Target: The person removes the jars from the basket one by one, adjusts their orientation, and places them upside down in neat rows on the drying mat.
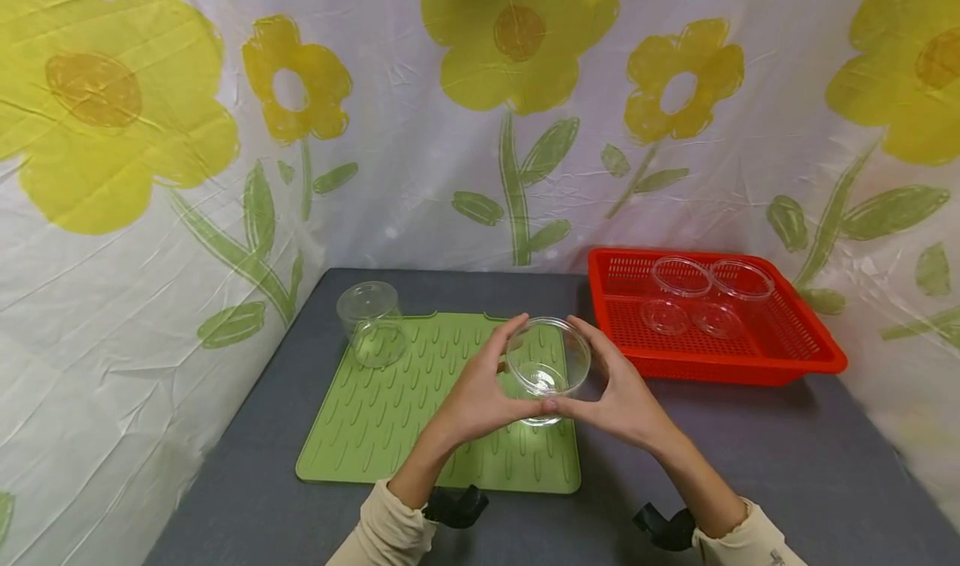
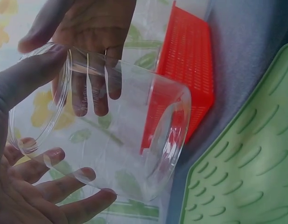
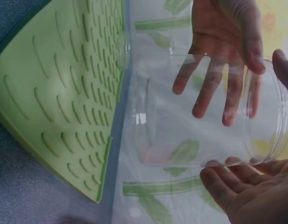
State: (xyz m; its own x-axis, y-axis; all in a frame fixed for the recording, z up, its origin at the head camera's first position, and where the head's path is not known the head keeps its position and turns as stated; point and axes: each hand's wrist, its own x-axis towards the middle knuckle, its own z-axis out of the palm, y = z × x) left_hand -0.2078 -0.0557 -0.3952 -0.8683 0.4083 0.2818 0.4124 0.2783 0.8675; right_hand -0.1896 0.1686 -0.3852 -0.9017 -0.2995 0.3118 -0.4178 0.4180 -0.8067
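Note:
Between both hands, above the right part of a green ridged mat (image 1: 360, 445), is a clear plastic cup (image 1: 546, 362). My left hand (image 1: 480, 393) grips it from the left and my right hand (image 1: 628, 395) from the right. The two thumbs meet at the near side of the rim, while the fingers spread along the wall. In the left wrist view the cup (image 2: 134, 126) is see-through, with a ringed rim by the thumbs and its base toward the mat. Another clear cup (image 1: 372, 328) stands at the mat's far left corner.
A red perforated basket (image 1: 738, 368) sits at the back right of the dark grey table (image 1: 757, 441), with two clear cups (image 1: 681, 278) standing inside. A white cloth with yellow flowers (image 1: 390, 166) hangs behind and along the sides.

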